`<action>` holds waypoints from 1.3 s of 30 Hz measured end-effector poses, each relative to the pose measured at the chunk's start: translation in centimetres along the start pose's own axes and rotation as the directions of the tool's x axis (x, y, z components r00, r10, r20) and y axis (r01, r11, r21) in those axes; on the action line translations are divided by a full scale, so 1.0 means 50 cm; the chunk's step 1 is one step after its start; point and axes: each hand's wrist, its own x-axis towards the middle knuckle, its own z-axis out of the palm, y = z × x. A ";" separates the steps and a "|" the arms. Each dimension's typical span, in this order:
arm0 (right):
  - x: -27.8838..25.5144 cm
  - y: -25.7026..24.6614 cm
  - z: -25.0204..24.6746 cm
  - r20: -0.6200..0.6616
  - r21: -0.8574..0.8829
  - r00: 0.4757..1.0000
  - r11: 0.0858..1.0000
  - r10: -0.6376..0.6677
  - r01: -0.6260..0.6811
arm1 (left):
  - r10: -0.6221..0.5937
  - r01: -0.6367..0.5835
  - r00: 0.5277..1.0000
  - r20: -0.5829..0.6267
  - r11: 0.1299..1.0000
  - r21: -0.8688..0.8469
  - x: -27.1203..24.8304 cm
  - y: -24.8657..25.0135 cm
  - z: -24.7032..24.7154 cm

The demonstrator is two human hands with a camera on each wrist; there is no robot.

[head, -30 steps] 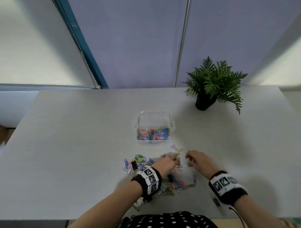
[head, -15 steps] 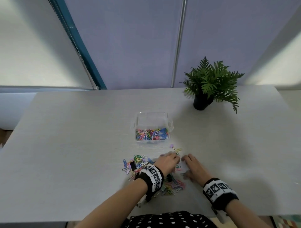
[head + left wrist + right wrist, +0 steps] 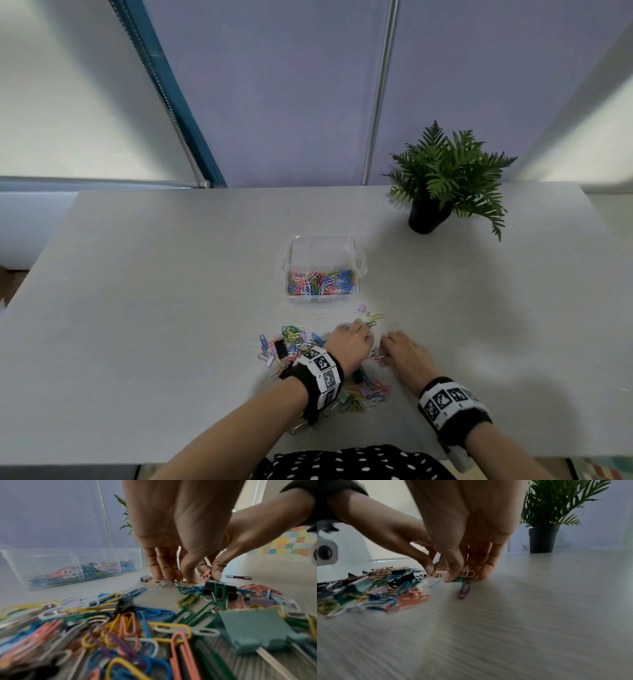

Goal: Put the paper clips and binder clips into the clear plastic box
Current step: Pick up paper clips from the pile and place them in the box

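the clear plastic box point(image 3: 356, 251) sits on the table point(image 3: 144, 308) straight ahead of both hands, a little left of centre, its long side facing the person, so the left hand point(image 3: 349, 346) looks slightly nearer to it. it is see-through, open-topped, with a layer of coloured clips across its bottom. the loose pile of paper clips and binder clips point(image 3: 123, 616) lies under the left wrist, and at its far edge both hands pinch small clips, the right hand point(image 3: 404, 353) on a pink paper clip point(image 3: 205, 574).
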 end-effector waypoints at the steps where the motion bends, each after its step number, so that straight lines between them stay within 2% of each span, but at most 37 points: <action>1: -0.001 -0.003 -0.005 0.002 -0.013 1.000 1.000 -0.008 0.008 | -0.014 0.014 1.000 -0.004 0.999 -0.045 -0.005 -0.004 -0.004; 3: -0.002 -0.005 -0.017 0.021 0.014 1.000 1.000 0.011 -0.011 | -0.111 0.101 0.994 -0.021 0.958 -0.268 -0.019 -0.019 -0.021; 4: -0.001 -0.004 -0.028 0.031 0.042 0.999 0.999 0.032 -0.034 | -0.183 0.157 0.983 -0.017 0.887 -0.434 -0.026 -0.031 -0.030; 6: 0.006 -0.002 -0.051 0.081 0.146 0.995 0.987 0.061 -0.073 | -0.280 0.227 0.959 0.039 0.682 -0.695 -0.042 -0.062 -0.045; 8: 0.022 -0.005 -0.079 0.099 0.340 0.995 0.939 0.009 -0.042 | -0.344 0.237 0.937 0.054 0.517 -0.822 -0.056 -0.097 -0.061; 10: 0.044 -0.019 -0.113 0.041 0.505 0.998 0.863 -0.045 0.018 | -0.415 0.233 0.909 0.032 0.444 -0.865 -0.062 -0.130 -0.086; 11: 0.059 -0.030 -0.132 -0.003 0.548 0.999 0.835 -0.046 0.040 | -0.447 0.227 0.894 0.008 0.438 -0.870 -0.061 -0.146 -0.099; 14: 0.119 -0.067 -0.174 -0.116 0.626 0.993 0.775 -0.024 0.092 | -0.538 0.254 0.840 -0.063 0.494 -0.832 -0.041 -0.199 -0.125; 16: 0.158 -0.090 -0.190 -0.160 0.659 0.987 0.747 0.018 0.093 | -0.562 0.289 0.824 -0.069 0.522 -0.803 -0.028 -0.225 -0.134; 18: 0.190 -0.106 -0.196 -0.173 0.646 0.985 0.758 0.027 0.093 | -0.542 0.327 0.839 -0.049 0.574 -0.751 -0.022 -0.239 -0.141; 20: 0.204 -0.110 -0.197 -0.155 0.524 0.988 0.848 -0.005 0.086 | -0.485 0.337 0.874 -0.035 0.657 -0.674 -0.021 -0.239 -0.147; 22: 0.201 -0.105 -0.199 -0.155 0.439 0.988 0.894 -0.023 0.090 | -0.448 0.320 0.892 -0.055 0.714 -0.623 -0.024 -0.235 -0.152; 26: 0.163 -0.059 -0.195 -0.233 0.475 0.972 0.872 -0.008 0.121 | -0.451 0.220 0.865 -0.218 0.733 -0.643 -0.038 -0.215 -0.155; 28: 0.132 -0.024 -0.184 -0.211 0.478 0.977 0.874 0.015 0.089 | -0.362 0.121 0.894 -0.263 0.763 -0.635 -0.039 -0.183 -0.147; 30: 0.097 0.006 -0.162 -0.145 0.404 0.989 0.914 0.019 0.042 | -0.227 0.086 0.961 -0.159 0.791 -0.606 -0.034 -0.143 -0.129; 33: 0.044 0.028 -0.112 0.051 0.168 0.997 0.983 0.060 -0.068 | -0.140 0.133 0.990 0.030 0.826 -0.547 -0.020 -0.098 -0.083; 35: 0.006 0.032 -0.075 0.148 0.056 0.983 0.991 0.112 -0.122 | -0.144 0.163 0.987 0.076 0.875 -0.456 -0.012 -0.079 -0.057; 39: -0.064 0.031 -0.024 0.162 0.033 0.975 0.987 0.152 -0.159 | -0.225 0.209 0.974 0.006 0.895 -0.393 -0.017 -0.065 -0.034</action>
